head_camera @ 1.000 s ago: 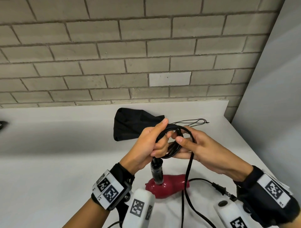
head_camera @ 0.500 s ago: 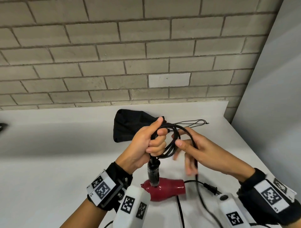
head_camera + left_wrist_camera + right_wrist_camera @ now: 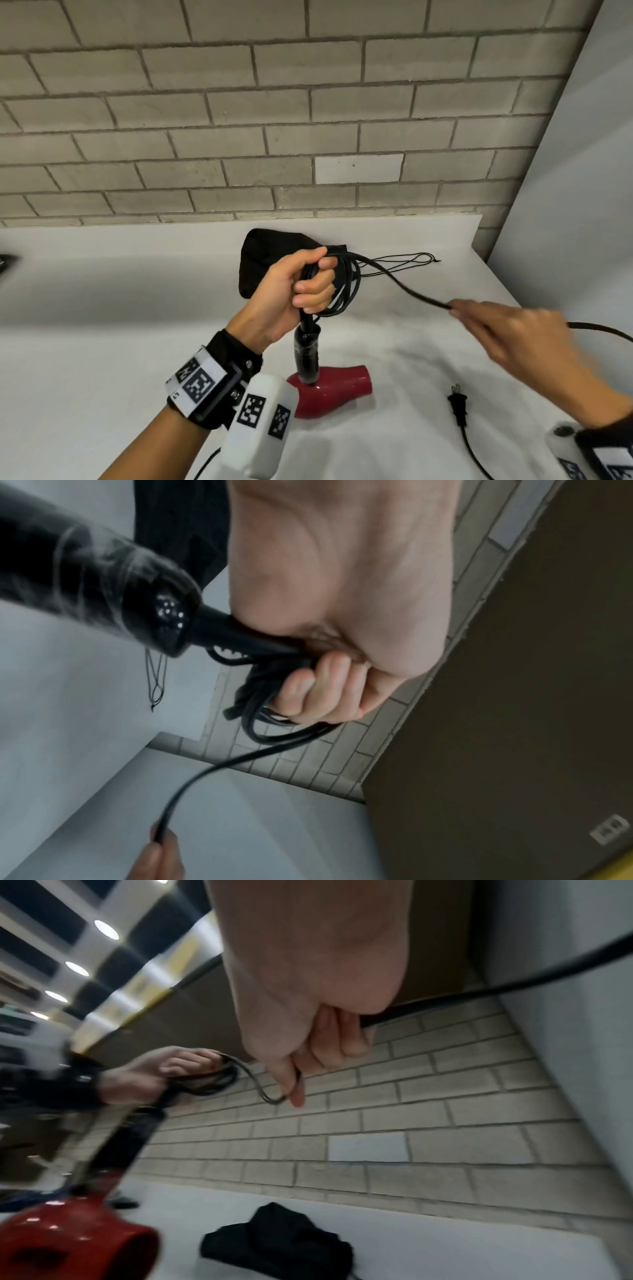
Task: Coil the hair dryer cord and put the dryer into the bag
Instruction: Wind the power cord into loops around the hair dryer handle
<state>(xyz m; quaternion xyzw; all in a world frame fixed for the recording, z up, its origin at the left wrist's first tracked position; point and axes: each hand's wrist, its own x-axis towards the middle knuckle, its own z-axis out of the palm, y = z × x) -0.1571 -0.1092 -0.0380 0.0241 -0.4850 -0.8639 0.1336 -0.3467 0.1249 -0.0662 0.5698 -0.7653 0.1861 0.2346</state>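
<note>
Your left hand (image 3: 291, 294) is fisted around a bundle of black cord loops (image 3: 346, 291) together with the cord's stiff collar at the top of the hair dryer's black handle (image 3: 307, 356). The red hair dryer (image 3: 329, 390) hangs below that fist with its barrel lying sideways, low over the white table (image 3: 102, 325); you cannot tell from these views whether it touches the surface. From the loops a single strand of cord runs out to your right hand (image 3: 520, 339), which is blurred and held out to the right, pinching the strand between thumb and fingertips (image 3: 291, 1088). Past that hand the cord sweeps on toward the right edge of the head view. The plug (image 3: 458, 404) lies on the table near your right wrist. The black drawstring bag (image 3: 263, 253) lies crumpled on the table behind your left hand, near the brick wall (image 3: 239, 120), its thin strings (image 3: 404, 262) trailing to the right.
</note>
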